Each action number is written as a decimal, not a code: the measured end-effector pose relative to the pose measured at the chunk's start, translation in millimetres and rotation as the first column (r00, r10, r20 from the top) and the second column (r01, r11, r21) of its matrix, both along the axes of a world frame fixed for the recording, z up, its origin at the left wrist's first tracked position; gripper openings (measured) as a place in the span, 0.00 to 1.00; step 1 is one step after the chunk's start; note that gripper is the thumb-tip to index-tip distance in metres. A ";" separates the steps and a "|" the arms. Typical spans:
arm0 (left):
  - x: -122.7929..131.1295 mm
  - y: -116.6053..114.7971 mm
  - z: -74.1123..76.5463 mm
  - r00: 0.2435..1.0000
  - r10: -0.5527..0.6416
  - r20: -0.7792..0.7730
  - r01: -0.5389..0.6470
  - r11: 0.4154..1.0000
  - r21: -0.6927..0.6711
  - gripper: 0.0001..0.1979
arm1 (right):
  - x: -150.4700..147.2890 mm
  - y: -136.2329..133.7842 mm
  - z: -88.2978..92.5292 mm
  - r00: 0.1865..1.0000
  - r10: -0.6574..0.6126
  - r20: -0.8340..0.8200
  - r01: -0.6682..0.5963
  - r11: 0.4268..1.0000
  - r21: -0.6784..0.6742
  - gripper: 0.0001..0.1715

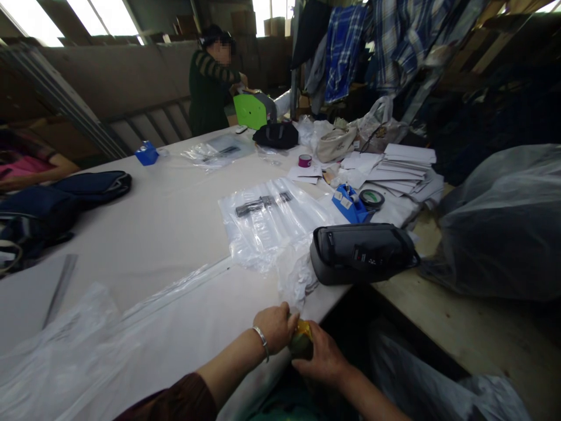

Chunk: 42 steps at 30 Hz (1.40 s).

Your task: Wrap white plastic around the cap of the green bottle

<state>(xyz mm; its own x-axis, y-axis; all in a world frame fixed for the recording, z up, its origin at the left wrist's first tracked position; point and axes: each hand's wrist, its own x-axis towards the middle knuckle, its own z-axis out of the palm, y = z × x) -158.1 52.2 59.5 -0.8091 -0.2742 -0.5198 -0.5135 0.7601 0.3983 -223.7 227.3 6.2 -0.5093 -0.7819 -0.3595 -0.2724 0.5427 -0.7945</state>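
At the table's near edge both hands are closed on a small rounded olive-green thing with a yellow top (301, 340); its exact kind I cannot make out. My left hand (275, 328), with a silver bracelet at the wrist, pinches the yellow part from the left. My right hand (325, 355) wraps the right side, thumb toward me. Just beyond the hands lies crumpled white plastic (294, 275), beside a dark grey zipped bag (363, 254). Clear plastic bags with black print (267, 219) lie flat farther up the table.
A blue tape dispenser (350, 204), black tape roll (371, 199) and stack of white papers (407, 169) are at right. Navy bags (56, 202) lie at left. Another person (210, 82) stands across the white table (162, 234) by a green machine (249, 111).
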 end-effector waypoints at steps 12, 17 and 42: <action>-1.3 -21.5 8.9 0.959 -0.272 -0.081 0.278 0.957 0.080 0.14 | 1.3 3.6 2.9 0.999 0.022 -0.027 -0.023 0.999 -0.028 0.34; -3.0 4.2 -3.7 0.996 -0.082 0.019 0.083 0.994 -0.071 0.22 | -0.7 2.9 0.2 1.000 -0.006 -0.007 0.006 0.999 -0.033 0.34; -1.9 -14.6 -4.8 0.968 -0.018 -0.251 0.050 0.991 0.124 0.15 | -5.0 8.0 3.9 0.995 -0.036 0.094 0.042 0.997 -0.065 0.32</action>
